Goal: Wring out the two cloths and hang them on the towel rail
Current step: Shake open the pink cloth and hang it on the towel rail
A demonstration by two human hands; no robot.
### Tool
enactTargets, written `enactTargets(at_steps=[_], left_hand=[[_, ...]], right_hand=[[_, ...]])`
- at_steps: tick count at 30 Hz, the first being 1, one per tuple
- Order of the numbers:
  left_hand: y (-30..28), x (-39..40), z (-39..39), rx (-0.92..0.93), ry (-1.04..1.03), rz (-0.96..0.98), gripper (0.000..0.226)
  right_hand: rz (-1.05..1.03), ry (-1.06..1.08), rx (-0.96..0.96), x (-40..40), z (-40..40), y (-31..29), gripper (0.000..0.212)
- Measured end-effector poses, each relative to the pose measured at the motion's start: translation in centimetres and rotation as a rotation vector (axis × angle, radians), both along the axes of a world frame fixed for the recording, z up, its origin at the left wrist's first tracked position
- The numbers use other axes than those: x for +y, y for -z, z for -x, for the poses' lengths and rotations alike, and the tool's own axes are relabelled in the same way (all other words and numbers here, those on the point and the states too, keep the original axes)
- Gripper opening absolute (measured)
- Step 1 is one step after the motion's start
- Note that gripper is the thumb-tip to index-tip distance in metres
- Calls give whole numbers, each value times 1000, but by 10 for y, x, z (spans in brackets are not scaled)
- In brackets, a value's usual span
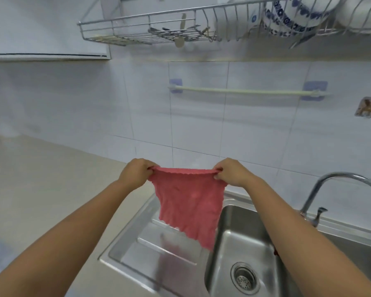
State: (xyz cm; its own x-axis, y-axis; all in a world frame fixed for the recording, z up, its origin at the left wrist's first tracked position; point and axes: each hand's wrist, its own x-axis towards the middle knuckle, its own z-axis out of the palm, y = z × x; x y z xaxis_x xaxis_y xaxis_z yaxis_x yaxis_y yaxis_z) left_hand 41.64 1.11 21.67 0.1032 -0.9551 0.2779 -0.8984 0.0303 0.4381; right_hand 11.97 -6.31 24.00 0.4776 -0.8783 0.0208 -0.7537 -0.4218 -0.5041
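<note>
Two bare forearms reaching in from the near edge, left hand [135, 171] and right hand [230, 172] each pinched shut on a top corner of the pink cloth [189, 202]. Cloth spread flat, hanging over the steel sink [240, 239] and drainboard. Towel rail [244, 91] bare on the far tiled wall, above.

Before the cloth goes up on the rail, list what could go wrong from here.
1. The pink cloth is held only by its top corners, pinched by the left hand and right hand; a slipped pinch would likely drop it into the sink.
2. The towel rail sits well above the hands, under the dish rack; a high reach could knock the rack.
3. If still wet, the cloth may drip on the countertop.
</note>
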Motion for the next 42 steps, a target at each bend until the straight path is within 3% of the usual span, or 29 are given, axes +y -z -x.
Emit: enactTargets(at_steps=[2,6,8,11,14,16,17,18,20,21,22,25,32,34,36,38,39,40,42], left_hand=[[-2,1,-14,-4,54,-33,35],[-7,-7,-36,-8,91,-132,31],[-14,-19,-47,-43,39,-132,29],[-53,-38,-57,1,-150,50,38],[-114,-42,-54,170,-218,639,54],[-131,-36,-55,20,-167,938,52],[-127,-34,-63,-108,-125,860,50],[-118,-31,-71,-219,-59,609,45],[-89,-23,-84,-358,75,-181,30],[-75,-21,-89,-331,127,-434,25],[-65,-22,-92,-285,130,-537,23],[-65,-27,-89,-268,71,-463,22],[-77,-23,-93,-152,-85,-224,42],[-93,-24,-96,-48,-228,66,50],[-113,-15,-96,21,-315,495,54],[-121,-5,-95,-139,-302,823,48],[-119,-3,-99,-270,-247,759,41],[-113,0,-100,-363,-157,520,34],[-92,3,-103,-396,8,-215,23]], right_hand=[[-88,-45,3,-3,-7,4,9],[-304,-118,198,-14,-25,-7,22],[-226,-63,150,-28,-40,-17,25],[147,154,-126,-42,-71,-47,41],[741,296,-556,-36,-98,-91,53],[1189,270,-571,-31,-103,-102,53],[1247,242,-424,-33,-102,-97,51],[1128,178,-202,-39,-98,-87,48],[510,36,306,-40,-86,-65,36],[246,-37,454,-41,-84,-54,30],[129,-75,502,-43,-84,-47,27],[92,5,457,-42,-94,-47,27],[29,171,175,-40,-109,-51,29],[234,252,-110,-36,-122,-68,42],[597,286,-455,-23,-132,-89,50],[1038,242,-543,-19,-134,-95,51],[1134,216,-447,-20,-131,-92,51],[1050,167,-263,-24,-126,-85,48],[486,40,295,-27,-117,-68,29]])
